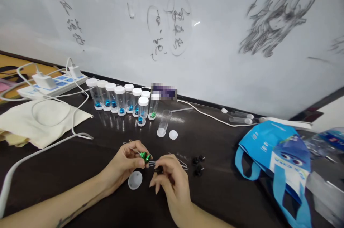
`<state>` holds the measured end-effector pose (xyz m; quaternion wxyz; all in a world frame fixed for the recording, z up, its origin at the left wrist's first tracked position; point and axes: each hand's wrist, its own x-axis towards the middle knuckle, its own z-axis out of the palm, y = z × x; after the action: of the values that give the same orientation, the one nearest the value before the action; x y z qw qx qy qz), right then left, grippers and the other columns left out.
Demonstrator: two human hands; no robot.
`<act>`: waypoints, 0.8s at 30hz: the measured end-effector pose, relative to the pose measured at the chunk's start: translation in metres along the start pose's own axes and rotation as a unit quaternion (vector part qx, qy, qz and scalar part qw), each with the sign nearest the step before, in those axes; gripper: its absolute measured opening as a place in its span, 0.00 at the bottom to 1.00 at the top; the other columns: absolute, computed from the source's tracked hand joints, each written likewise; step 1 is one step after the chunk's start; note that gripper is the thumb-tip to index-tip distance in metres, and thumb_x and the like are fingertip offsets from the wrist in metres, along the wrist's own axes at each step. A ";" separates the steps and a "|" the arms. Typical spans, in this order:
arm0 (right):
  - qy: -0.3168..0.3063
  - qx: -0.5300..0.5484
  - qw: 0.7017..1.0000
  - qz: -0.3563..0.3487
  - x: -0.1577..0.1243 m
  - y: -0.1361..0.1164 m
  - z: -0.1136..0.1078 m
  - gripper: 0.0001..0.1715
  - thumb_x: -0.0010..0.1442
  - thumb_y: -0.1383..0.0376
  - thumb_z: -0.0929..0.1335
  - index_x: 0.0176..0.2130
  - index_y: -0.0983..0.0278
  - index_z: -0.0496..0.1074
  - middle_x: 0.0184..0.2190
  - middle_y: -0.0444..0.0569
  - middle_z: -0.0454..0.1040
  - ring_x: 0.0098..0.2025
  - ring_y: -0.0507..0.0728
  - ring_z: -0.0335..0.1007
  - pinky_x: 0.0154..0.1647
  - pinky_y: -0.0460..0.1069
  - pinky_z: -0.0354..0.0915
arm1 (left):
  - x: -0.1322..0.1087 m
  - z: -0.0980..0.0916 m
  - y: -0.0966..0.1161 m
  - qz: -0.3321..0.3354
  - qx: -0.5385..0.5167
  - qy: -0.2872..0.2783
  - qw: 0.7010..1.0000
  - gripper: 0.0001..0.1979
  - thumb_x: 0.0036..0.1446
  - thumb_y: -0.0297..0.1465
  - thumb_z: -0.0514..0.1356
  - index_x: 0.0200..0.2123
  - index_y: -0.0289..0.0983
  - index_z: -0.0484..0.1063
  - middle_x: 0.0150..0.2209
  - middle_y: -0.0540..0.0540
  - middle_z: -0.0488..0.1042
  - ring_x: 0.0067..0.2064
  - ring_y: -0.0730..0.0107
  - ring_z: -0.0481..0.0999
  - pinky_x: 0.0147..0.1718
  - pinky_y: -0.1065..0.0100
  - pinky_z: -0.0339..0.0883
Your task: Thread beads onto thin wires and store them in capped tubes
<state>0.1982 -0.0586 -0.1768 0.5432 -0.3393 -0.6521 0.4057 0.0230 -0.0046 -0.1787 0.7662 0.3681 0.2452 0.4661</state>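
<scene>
My left hand (128, 161) pinches a shiny green metallic piece (145, 156) with a thin pale wire or rod running from it. Close beside it, my right hand (176, 181) has its fingers closed on a small black round piece (159, 170); more thin wires (184, 166) stick out behind these fingers. Below the left fingertips lies a small translucent round dish or cap (135, 180). Farther back, an uncapped clear tube (164, 122) stands near a loose white cap (173, 135). Several small black pieces (198, 165) lie right of my right hand.
Capped clear tubes (120, 101) with blue pieces inside stand at the back left; one tube (153, 108) holds a green piece. A power strip (53, 84), a cream cloth pouch (40, 122) and white cables lie left. A blue bag (276, 153) sits right, before the whiteboard (215, 59).
</scene>
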 end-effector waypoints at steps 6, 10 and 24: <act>0.001 -0.029 0.999 -0.016 -0.001 -0.002 -0.003 0.21 0.68 0.73 0.62 0.50 0.53 0.75 0.43 0.49 0.66 0.34 0.52 0.73 0.32 0.48 0.74 | -0.003 0.001 0.000 0.005 0.052 -0.002 0.999 0.10 0.38 0.22 0.74 0.25 0.35 0.77 0.26 0.51 0.77 0.27 0.72 0.75 0.28 0.73 0.68; -0.009 -0.064 0.998 -0.028 0.001 -0.002 -0.005 0.25 0.68 0.74 0.58 0.57 0.54 0.70 0.41 0.49 0.68 0.35 0.53 0.71 0.32 0.49 0.72 | -0.003 -0.001 0.000 0.013 0.068 0.032 0.997 0.10 0.39 0.22 0.73 0.26 0.36 0.77 0.26 0.50 0.78 0.28 0.71 0.76 0.30 0.73 0.69; 0.037 -0.098 0.994 0.009 0.003 0.001 -0.008 0.25 0.69 0.70 0.60 0.59 0.49 0.68 0.45 0.47 0.63 0.32 0.50 0.68 0.36 0.48 0.70 | -0.005 0.005 0.006 0.029 0.174 0.011 0.984 0.07 0.43 0.27 0.72 0.30 0.39 0.83 0.30 0.49 0.72 0.30 0.69 0.73 0.31 0.70 0.68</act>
<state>0.2058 -0.0546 -0.1754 0.5278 -0.4115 -0.6649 0.3316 0.0214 -0.0090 -0.1711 0.6738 0.4977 0.3202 0.4425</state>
